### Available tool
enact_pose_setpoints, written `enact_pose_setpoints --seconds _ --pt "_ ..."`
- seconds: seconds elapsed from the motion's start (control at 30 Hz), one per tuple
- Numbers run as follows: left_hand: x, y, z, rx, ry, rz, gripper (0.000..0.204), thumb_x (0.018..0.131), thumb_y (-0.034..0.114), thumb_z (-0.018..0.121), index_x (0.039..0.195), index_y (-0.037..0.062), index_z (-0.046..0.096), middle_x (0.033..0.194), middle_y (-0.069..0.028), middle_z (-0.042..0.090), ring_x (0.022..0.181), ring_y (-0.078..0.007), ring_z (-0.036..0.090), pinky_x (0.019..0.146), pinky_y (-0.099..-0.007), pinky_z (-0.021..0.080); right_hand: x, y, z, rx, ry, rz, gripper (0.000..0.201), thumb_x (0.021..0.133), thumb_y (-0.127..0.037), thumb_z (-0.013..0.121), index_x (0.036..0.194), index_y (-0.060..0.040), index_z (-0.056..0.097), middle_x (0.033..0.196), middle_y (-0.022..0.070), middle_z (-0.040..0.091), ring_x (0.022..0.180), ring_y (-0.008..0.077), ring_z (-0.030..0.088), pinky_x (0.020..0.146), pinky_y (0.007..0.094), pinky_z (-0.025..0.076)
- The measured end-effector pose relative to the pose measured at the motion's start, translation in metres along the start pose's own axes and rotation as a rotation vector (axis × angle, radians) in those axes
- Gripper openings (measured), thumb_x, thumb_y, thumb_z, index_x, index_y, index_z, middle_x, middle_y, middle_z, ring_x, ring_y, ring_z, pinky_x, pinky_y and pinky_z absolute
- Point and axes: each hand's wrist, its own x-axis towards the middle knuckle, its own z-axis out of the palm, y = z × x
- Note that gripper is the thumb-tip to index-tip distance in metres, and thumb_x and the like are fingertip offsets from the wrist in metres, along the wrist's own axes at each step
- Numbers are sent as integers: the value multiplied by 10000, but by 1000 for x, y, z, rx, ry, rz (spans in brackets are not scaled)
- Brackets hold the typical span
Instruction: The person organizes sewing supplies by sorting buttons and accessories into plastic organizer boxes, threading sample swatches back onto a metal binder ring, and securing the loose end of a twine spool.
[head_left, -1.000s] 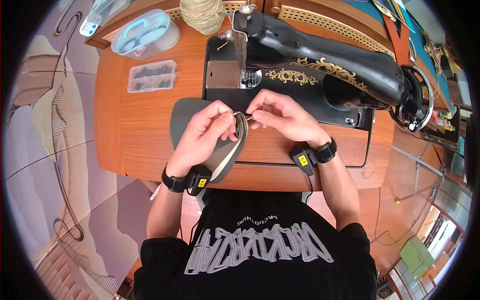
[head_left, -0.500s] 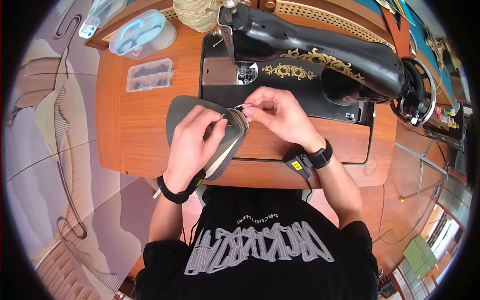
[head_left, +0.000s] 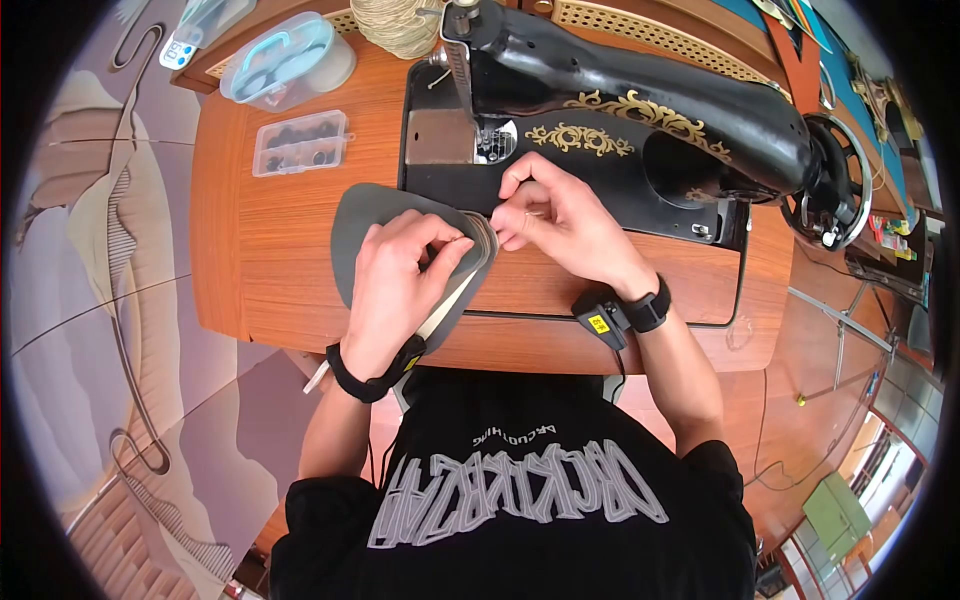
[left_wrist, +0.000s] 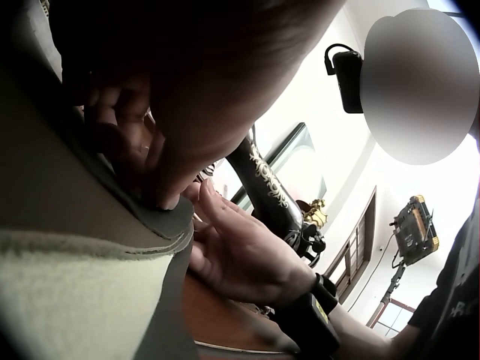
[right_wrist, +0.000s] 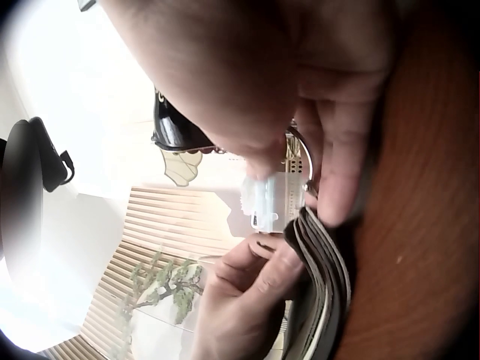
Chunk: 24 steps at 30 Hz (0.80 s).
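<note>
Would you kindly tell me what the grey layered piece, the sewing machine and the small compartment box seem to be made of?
The grey layered piece is matte, perhaps leather or a synthetic, judging by its smooth face and thick edges. The sewing machine looks like glossy black metal, given its highlights. The compartment box seems clear plastic; dark contents show through.

Black T-shirt (head_left: 512,470), grey lettering (head_left: 525,492), black wristbands (head_left: 654,306)

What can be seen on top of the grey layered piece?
In the head view, the left hand lies over the grey layered piece, thumb and forefinger near its stacked edges. The surface beneath the palm is covered there, so anything on it cannot be seen.
</note>
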Motion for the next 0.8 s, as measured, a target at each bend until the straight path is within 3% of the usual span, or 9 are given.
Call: enact_pose_setpoints --seconds 0.17,0.23,0.27,0.33,0.37,0.43,0.5,0.67,0.8 --pt "-1 1 0 18 -10 -16 140 852 127 818 936 54 732 777 -56 635 598 -185 540 731 -332 436 2 3 -4 -52 -14 -49 167 978 -56 717 1114 -2 636 926 60 740 862 112 712 790 269 598" --pt "0 6 -2 -103 2 -177 338 817 183 856 1108 75 723 959 -74 671 628 -190 562 803 -357 479 2 -1 -5 -24 2 -37 161 966 -50 730 1103 9 668 927 59 742 857 109 710 786 264 596" --pt "0 8 -3 -105 3 -178 338 817 183 856 1108 75 723 959 -74 671 628 -190 562 803 -357 479 2 -4 -6 -24 40 -28 156 955 -36 731 1098 7 684 908 63 748 837 102 708 783 262 594" --pt "0 10 -6 -115 10 -99 582 759 262 895 1274 101 676 1164 -93 649 753 -235 621 880 -397 502 1 -10 -9 -24 72 -19 155 944 -23 732 1093 5 699 889 66 753 817 96 706 779 260 592" --pt "-1 8 -5 -116 12 -101 582 759 262 895 1274 101 676 1164 -93 649 753 -235 621 880 -397 502 0 -12 -10 -97 72 -17 157 943 -42 737 1092 0 706 890 70 762 814 108 715 779 266 589" --pt "-1 0 -1 162 3 161 705 710 312 911 1336 111 656 1269 -107 614 906 -281 638 886 -421 503 -2 -16 -13 -172 69 -15 161 943 -61 741 1090 -4 713 891 73 771 811 120 724 779 272 587" --pt "-2 -2 1 206 -35 157 696 696 312 913 1313 103 666 1246 -107 613 959 -304 629 882 -425 501 -3 -18 -13 -410 64 -88 177 934 -97 751 1088 -17 718 906 100 784 824 168 750 771 290 582" --pt "5 8 -4 324 -84 165 639 670 292 912 1236 97 690 1142 -103 608 1018 -325 608 913 -434 474 -4 -23 -10 -436 24 -139 226 935 -86 751 1147 -14 718 951 75 781 904 153 763 797 287 601" --pt "13 12 -4 390 -35 259 475 677 274 901 1041 77 667 1050 -97 601 985 -315 598 970 -460 431 -6 -26 -7 -385 40 -206 233 920 -69 764 1141 -10 719 907 79 782 897 159 766 790 299 611"
